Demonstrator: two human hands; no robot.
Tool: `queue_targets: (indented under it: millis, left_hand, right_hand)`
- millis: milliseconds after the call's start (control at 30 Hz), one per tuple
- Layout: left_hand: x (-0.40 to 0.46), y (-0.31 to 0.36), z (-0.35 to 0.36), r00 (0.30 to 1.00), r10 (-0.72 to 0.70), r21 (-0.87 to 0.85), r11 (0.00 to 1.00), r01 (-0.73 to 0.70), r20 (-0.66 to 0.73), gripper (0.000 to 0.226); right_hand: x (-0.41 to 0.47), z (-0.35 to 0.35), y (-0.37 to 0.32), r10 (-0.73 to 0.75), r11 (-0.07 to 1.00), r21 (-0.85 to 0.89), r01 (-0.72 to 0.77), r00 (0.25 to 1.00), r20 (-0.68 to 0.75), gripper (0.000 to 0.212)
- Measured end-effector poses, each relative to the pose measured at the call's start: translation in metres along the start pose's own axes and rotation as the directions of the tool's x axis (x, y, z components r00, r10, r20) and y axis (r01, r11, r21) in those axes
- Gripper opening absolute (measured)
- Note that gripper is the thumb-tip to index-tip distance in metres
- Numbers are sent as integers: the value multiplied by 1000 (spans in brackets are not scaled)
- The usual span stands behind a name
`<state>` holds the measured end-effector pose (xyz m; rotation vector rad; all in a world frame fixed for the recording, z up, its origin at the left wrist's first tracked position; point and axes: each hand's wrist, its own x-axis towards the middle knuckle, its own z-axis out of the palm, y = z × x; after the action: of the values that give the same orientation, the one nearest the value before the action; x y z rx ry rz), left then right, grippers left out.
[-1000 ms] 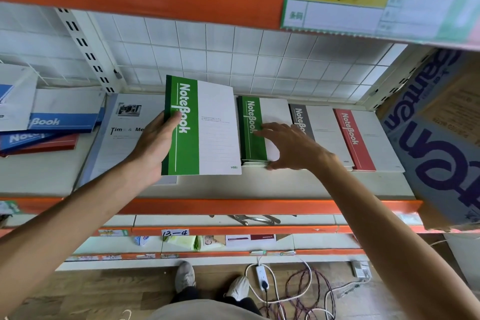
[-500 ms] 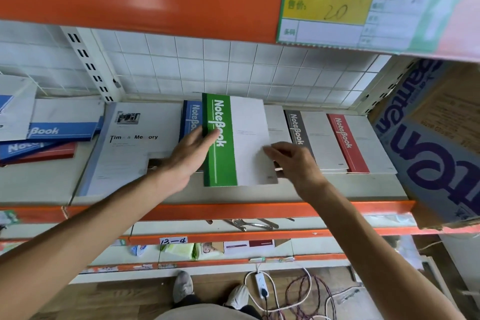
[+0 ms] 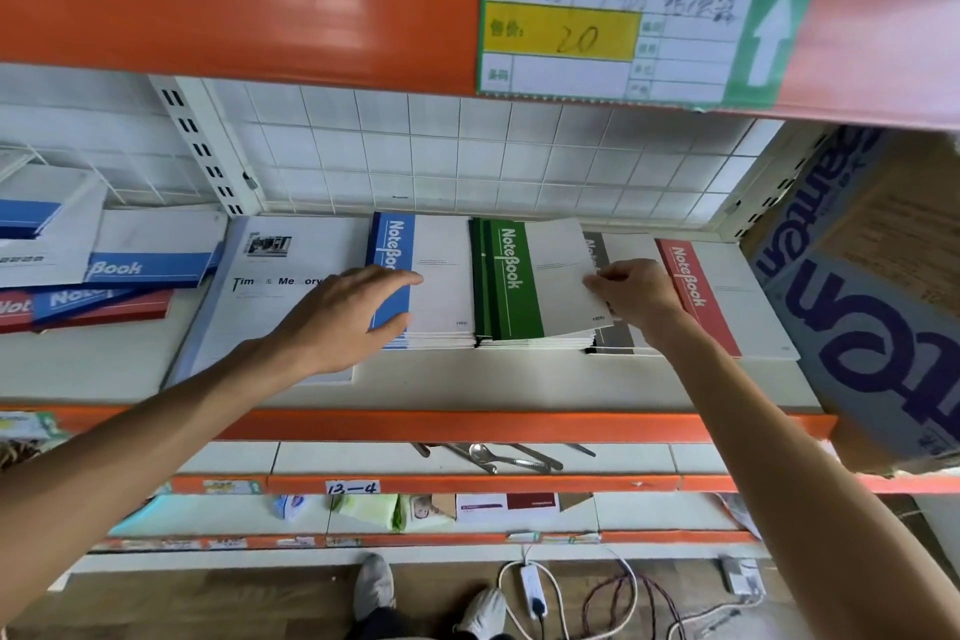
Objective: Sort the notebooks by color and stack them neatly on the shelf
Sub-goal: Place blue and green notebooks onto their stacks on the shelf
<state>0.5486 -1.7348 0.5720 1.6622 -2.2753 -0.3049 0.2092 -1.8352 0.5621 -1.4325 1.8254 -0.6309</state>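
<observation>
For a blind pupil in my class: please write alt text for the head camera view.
A person's right hand pinches the top green notebook onto its stack, while the left hand rests open on the blue notebook stack; grey and red notebooks lie to the right.

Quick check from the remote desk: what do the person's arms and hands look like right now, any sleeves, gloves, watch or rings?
Both forearms are bare as far up as the frame shows, with no sleeves in view. The left hand and right hand wear no gloves. No watch, bracelet or ring is visible on either.
</observation>
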Motion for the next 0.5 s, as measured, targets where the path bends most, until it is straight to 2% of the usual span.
queue_targets:
  millis: [133,200,500]
  left_hand:
    - [-4,5,2,1000,4,3,1000,-4,-11,44]
    - [-5,8,2,1000,5,17,1000,-5,4,45]
    - [-18,17,-2,1000,2,58,998,-1,-18,46]
  right_hand:
    - [-2,6,-2,-62,991,-120,55,996,-59,11]
    - [0,10,-4,-86,985,-159,73,993,-76,20]
    - [1,16,1,-225,886,-428,175,972,-69,26]
